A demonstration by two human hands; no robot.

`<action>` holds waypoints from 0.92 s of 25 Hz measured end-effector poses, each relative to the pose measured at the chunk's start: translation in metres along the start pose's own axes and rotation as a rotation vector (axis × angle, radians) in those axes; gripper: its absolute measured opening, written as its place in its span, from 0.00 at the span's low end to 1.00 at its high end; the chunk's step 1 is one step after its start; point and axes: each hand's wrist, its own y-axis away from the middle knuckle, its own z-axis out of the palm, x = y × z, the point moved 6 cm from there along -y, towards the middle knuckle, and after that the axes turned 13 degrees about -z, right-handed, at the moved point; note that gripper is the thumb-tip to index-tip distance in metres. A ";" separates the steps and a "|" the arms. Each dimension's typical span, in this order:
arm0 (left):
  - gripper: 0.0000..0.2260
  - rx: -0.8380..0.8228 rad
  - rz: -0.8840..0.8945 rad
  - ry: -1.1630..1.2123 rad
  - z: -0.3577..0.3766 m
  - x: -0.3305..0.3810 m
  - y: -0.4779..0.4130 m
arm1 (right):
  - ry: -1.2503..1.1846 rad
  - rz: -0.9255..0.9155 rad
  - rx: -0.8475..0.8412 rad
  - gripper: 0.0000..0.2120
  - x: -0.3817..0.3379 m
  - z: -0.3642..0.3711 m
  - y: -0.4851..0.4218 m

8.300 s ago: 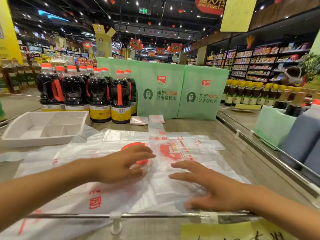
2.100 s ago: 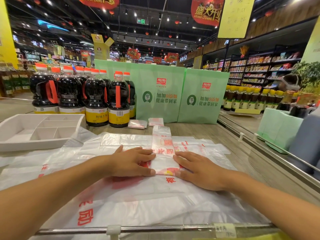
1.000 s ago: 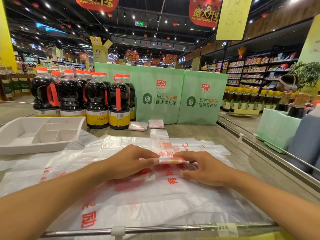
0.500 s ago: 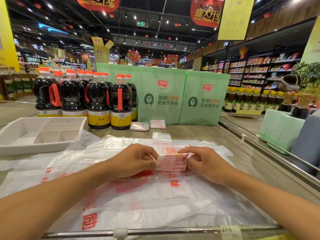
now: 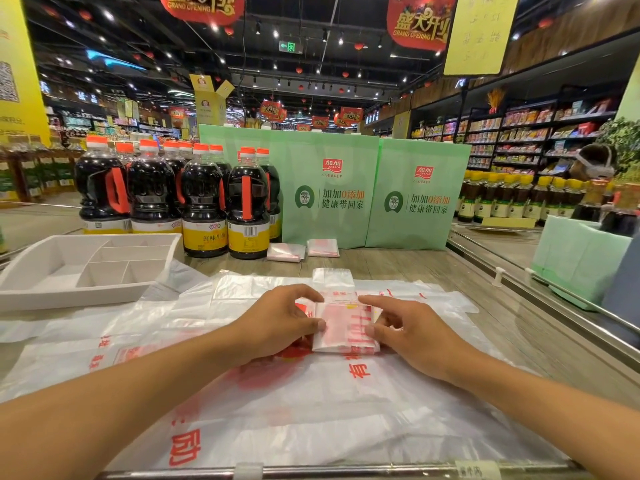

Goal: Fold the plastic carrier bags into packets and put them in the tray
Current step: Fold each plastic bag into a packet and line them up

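**Half-folded packet pinched between both hands, tray off to the left**

The half-folded packet point(image 5: 344, 329) lies in the middle of the surface point(image 5: 398, 266) on top of the spread carrier bags point(image 5: 311, 417). The left hand point(image 5: 280, 323) pinches its left edge and the right hand point(image 5: 412, 332) its right edge. Its unfolded tail point(image 5: 333, 278) runs straight away from the person, so the strip's long axis points forward and the next fold likely rolls that way. The tray point(image 5: 69, 296) sits well apart to the far left, nearer the left hand, with nothing between but flat plastic (an easy reach, by the look of it). Two finished packets point(image 5: 286, 252) rest beyond, just before the green paper bags point(image 5: 332, 188) and beside the soy sauce bottles point(image 5: 204, 202).
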 end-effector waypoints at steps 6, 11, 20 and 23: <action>0.12 0.109 0.211 -0.427 0.003 0.002 0.003 | 0.246 -0.080 -0.178 0.23 -0.001 0.013 -0.002; 0.25 -0.075 0.111 -0.806 0.009 -0.014 -0.001 | 0.372 -0.007 -0.346 0.41 0.006 0.017 0.001; 0.31 -0.297 0.067 -0.948 0.011 -0.023 -0.005 | 0.464 0.003 -0.580 0.49 0.000 0.015 -0.004; 0.32 -0.314 0.129 -0.833 0.010 -0.022 -0.006 | 0.546 -0.045 -0.638 0.32 -0.008 0.011 -0.018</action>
